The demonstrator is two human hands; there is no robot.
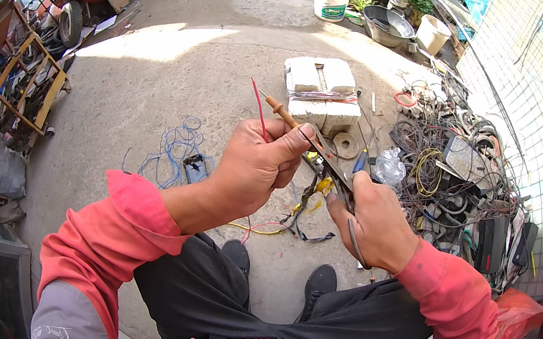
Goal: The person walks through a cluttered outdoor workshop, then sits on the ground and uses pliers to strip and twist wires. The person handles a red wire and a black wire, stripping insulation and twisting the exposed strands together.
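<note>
My left hand [251,163] is closed, with thumb and forefinger pinching a thin red wire [257,105] and a brown tapered piece with a bare pointed end [282,111]. My right hand [379,218] wraps round a pair of scissors [332,167], one curved grey handle showing below the fingers. The long dark blades slant up to the left, their tip end at my left thumb. Whether they touch the wire cannot be made out. Beneath my hands, a tangle of black and yellow wires [300,210] lies on the concrete.
A white foam block [321,81] wrapped with wire stands ahead, beside a roll of tape [345,146] and a blue-handled tool [361,160]. Blue wire [179,148] lies left. A heap of cables and scrap [456,170] lines the right; a wooden-slatted frame [24,73] stands far left.
</note>
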